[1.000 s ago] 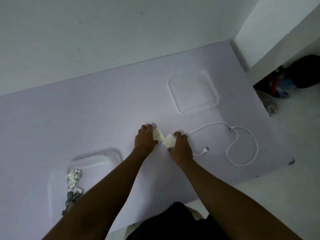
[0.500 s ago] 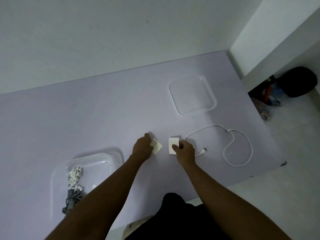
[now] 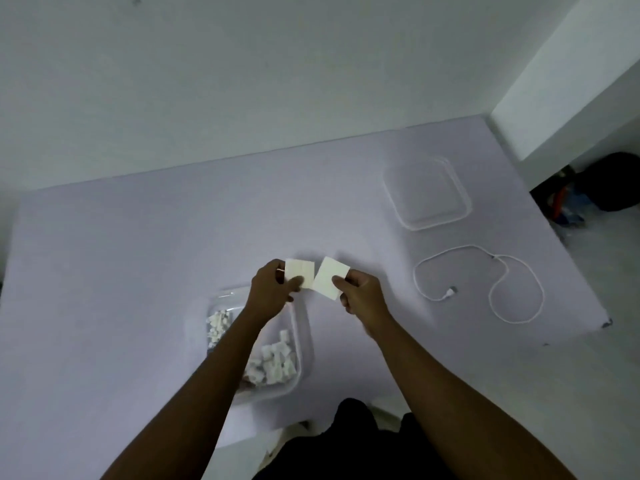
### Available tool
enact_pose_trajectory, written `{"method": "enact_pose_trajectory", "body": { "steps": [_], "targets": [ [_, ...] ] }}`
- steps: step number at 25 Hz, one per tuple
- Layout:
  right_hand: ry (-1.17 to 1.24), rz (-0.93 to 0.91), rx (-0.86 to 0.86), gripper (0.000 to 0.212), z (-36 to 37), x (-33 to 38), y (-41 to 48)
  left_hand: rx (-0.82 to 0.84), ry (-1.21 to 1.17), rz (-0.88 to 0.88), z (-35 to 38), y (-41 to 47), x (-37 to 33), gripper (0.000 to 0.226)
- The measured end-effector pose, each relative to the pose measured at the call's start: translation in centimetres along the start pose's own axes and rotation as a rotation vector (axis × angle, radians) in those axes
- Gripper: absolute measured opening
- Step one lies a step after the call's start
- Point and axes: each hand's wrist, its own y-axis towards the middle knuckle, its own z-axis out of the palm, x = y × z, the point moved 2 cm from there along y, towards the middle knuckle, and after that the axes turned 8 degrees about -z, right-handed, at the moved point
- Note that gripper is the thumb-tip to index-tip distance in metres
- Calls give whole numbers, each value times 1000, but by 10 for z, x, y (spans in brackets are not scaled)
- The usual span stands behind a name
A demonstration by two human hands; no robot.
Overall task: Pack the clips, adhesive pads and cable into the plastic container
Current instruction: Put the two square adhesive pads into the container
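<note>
Head view: left hand (image 3: 273,289) and right hand (image 3: 360,296) pinch adhesive pads (image 3: 330,277).

Above the pale lilac table (image 3: 138,271), the left hand (image 3: 273,292) and right hand (image 3: 360,297) each pinch a square cream adhesive pad (image 3: 299,273) (image 3: 329,282) over the clear plastic container (image 3: 301,344) of small white clips (image 3: 273,363), with the white cable (image 3: 498,299) looped well apart on the right.

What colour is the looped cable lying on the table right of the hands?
White: the thin looped cable shows best in the head view.
</note>
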Motion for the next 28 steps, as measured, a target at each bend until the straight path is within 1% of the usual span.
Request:
{"method": "enact_pose_trajectory", "body": {
  "steps": [3,6,8,9,11,14,16,18,22,24,26,28],
  "targets": [
    [-163,-95,153,8,50,9,-15,-67,52,-24,-58,-23,32,14],
    [-402,-151,250,19,92,6,-26,-122,108,-124,-89,-33,68,13],
    [-555,-117,305,27,116,-1,-31,-100,135,-165,-96,-33,88,10],
    [-621,-91,329,27,126,-5,-32,-79,153,-176,-95,-33,95,8],
    [-740,-41,348,24,138,-12,-28,-54,166,-207,-89,-29,105,10],
    [-853,27,350,16,151,-19,-14,-52,91,-278,-78,-20,115,14],
    [-894,88,361,14,154,-23,-7,-59,42,-329,-72,-15,119,17],
    [-916,136,356,16,155,-27,-1,-61,31,-356,-68,-8,124,19],
    [-903,128,324,19,154,-21,-2,-36,87,-369,-63,8,142,33],
    [-911,104,301,23,152,-16,-6,-12,201,-346,-63,1,132,39],
    [-869,65,263,38,149,-13,-8,26,382,-293,-64,-10,114,39],
    [-767,15,218,38,145,-15,-11,34,547,-242,-66,-17,101,36]
  ]
}}
